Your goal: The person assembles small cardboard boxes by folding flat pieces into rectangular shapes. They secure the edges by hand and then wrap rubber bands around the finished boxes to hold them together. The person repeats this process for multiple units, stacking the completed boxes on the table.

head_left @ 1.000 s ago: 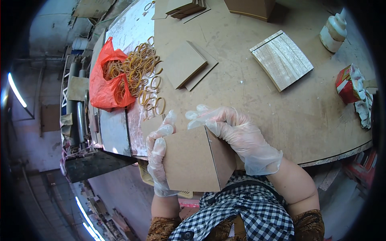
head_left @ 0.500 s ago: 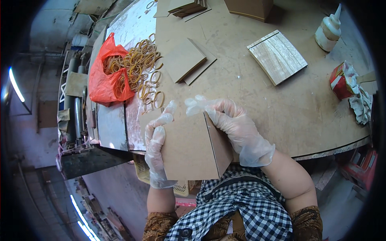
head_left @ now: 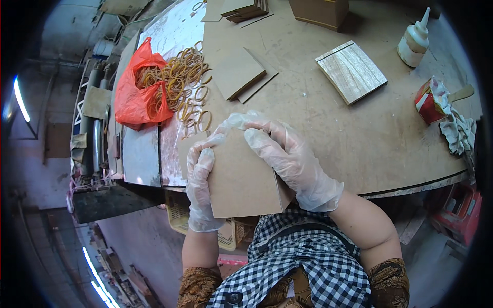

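Both my hands wear thin clear gloves and hold a brown fiberboard box [head_left: 244, 179] at the table's near edge. My left hand [head_left: 200, 179] wraps round its left side, thumb along the edge of the facing panel. Over the box's far right corner curls my right hand [head_left: 295, 159], its thumb lying on the facing panel and its fingers reaching across the far edge toward the left fingertips. A narrow strip of the right side panel shows below the right hand. Behind my left fingers sticks out a small flat piece of board [head_left: 192, 146]. The box's far side is hidden.
On the table [head_left: 370, 154] lie fiberboard panels [head_left: 239, 74] and a stack of wood-grain pieces [head_left: 352, 72]. A red bag [head_left: 136, 102] spills rubber bands [head_left: 187, 77] at left. At right stand a glue bottle [head_left: 413, 46] and a red tub [head_left: 431, 102] with a brush.
My right hand has slid left along the box's far edge, its thumb now on the facing panel and its fingers close to the left ones. The box has tilted slightly, showing less of its right side.
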The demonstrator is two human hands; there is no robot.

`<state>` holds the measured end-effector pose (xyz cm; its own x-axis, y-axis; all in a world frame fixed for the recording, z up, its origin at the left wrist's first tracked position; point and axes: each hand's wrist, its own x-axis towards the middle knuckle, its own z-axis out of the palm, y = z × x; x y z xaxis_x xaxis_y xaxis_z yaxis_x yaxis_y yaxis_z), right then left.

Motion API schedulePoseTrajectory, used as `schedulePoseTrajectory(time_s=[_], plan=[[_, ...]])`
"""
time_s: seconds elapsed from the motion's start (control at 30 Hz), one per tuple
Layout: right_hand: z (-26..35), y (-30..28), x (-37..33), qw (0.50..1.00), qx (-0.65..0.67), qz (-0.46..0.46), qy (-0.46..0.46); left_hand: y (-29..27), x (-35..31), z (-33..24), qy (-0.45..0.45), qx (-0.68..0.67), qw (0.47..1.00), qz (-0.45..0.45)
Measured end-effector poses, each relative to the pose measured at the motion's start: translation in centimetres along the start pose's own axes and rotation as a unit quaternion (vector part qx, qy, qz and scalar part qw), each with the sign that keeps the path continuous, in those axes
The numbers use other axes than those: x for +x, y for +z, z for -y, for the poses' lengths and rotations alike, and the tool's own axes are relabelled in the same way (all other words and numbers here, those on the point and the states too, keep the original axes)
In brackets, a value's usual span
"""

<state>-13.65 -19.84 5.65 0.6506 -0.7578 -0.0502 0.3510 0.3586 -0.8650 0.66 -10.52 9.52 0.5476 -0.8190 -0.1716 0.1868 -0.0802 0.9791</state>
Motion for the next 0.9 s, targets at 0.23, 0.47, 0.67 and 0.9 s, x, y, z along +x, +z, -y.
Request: schedulePoseTrajectory(time_s=[0.23,0.47,0.67,0.9], plan=[[-0.4,0.1,0.0,1.000,0.020,0.000,-0.004,0.6,-0.1,-0.4,0.022,0.020,0.999,0.015],[-1.5,-1.8,0.7,0.988,0.130,0.015,-0.082,0.2,0.5,0.7,0.011,-0.065,0.996,0.058],[0.4,-2.3,-0.9,0.989,0.119,-0.046,-0.073,-1.7,1.4,2.6,0.040,-0.275,0.952,0.126],[-1.5,-2.2,-2.0,0.992,-0.024,-0.002,-0.122,-2.2,1.2,2.1,0.056,-0.237,0.966,0.090]])
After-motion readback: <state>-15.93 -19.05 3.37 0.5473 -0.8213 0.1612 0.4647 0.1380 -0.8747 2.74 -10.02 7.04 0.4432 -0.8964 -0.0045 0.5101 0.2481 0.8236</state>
